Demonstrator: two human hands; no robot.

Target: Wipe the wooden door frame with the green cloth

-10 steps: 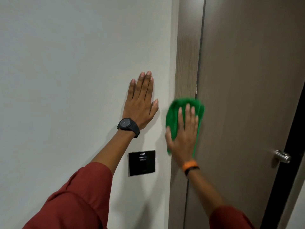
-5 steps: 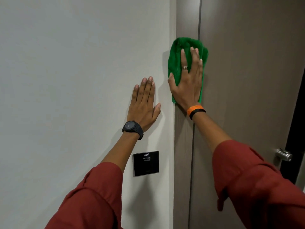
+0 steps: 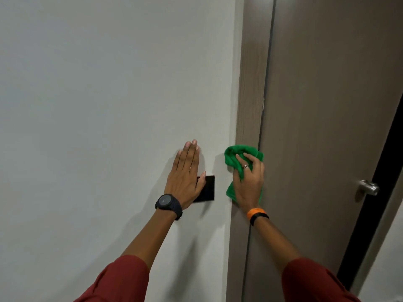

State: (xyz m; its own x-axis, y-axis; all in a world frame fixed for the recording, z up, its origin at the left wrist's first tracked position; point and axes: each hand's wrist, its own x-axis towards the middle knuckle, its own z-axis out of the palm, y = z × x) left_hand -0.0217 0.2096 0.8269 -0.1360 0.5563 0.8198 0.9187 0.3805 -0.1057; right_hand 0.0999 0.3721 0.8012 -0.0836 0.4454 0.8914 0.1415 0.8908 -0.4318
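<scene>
The right hand (image 3: pixel 247 184) presses the bunched green cloth (image 3: pixel 236 159) to the wooden door frame (image 3: pixel 250 88), its grip closed on it. The left hand (image 3: pixel 185 175), at nine o'clock, lies flat and empty. Wiping looks midway; frame toward twelve and six remains.

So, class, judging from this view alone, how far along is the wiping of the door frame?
Done: nothing certain, since no wiped stretch shows. In hand: the right hand presses the green cloth on the wooden door frame at mid-height, while the left hand rests flat on the wall. Left: probably the frame above and below.
</scene>
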